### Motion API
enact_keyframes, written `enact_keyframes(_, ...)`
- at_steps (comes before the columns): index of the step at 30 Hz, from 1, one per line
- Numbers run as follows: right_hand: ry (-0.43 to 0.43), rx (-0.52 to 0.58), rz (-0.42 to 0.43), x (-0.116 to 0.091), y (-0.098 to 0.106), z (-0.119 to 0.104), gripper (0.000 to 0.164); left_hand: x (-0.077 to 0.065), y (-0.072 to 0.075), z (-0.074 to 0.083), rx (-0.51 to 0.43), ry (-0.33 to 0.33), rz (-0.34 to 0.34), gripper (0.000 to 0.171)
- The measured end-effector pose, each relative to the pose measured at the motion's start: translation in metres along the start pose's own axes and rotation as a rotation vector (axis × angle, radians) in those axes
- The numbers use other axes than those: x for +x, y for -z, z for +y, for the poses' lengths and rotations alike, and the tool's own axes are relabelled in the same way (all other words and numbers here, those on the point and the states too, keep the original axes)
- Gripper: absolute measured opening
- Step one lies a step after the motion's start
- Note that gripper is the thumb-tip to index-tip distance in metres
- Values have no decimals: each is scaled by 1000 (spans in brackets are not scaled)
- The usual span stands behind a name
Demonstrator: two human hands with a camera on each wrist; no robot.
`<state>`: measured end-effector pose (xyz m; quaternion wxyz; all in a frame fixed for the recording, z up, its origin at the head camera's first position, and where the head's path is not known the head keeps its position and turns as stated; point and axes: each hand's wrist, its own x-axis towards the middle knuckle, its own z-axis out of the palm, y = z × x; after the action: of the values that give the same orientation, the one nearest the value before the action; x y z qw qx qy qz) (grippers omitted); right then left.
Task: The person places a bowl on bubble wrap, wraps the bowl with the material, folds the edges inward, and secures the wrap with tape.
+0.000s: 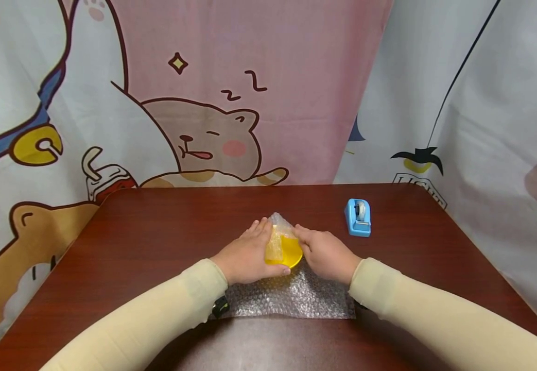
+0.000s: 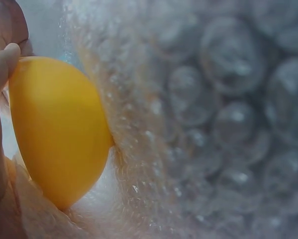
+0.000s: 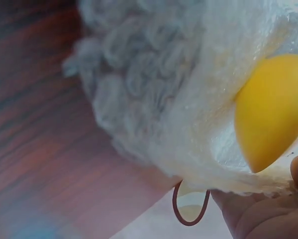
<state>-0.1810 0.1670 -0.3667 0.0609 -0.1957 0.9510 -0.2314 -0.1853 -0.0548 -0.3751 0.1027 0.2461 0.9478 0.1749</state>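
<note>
A smooth, rounded yellow bowl (image 1: 292, 251) sits partly wrapped in clear bubble wrap (image 1: 302, 296) at the middle of the table. My left hand (image 1: 249, 253) holds its left side, fingers over a folded flap of wrap and thumb along the near rim. In the left wrist view the bare yellow side of the bowl (image 2: 59, 129) shows, with a thumb tip at its edge. From the right, my right hand (image 1: 329, 253) pinches an edge of the wrap beside the bowl. The right wrist view shows that wrap edge running between thumb and fingers (image 3: 268, 216).
A light-blue tape dispenser (image 1: 358, 217) with a roll of tape stands at the back right of the dark brown table (image 1: 166, 221). A small dark object (image 1: 220, 306) shows below the left wrist. A cartoon-print curtain (image 1: 314, 93) hangs behind the table.
</note>
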Motion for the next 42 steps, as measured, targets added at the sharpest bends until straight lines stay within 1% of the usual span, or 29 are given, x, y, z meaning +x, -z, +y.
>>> enact_keyframes(5, 45, -11, 20, -1, -4, -2, 49, 0, 0, -1, -27, -4, 11, 120)
enact_keyframes(12, 115, -63, 30, -4, -7, -5, 49, 0, 0, -1, -33, -6, 19, 122)
enact_keyframes(17, 125, -73, 10, -5, -8, -9, 49, 0, 0, -2, -37, -10, 23, 123)
enact_keyframes(24, 129, -111, 4, -4, -12, -12, 50, 1, 1, 0, -8, -18, 19, 123)
enact_keyframes(31, 179, -151, 13, -4, -13, -14, 48, 2, 0, -1, 29, -24, 11, 121)
enact_keyframes(42, 216, -192, -4, -2, -15, -11, 49, 6, 5, -3, 116, -43, -17, 121)
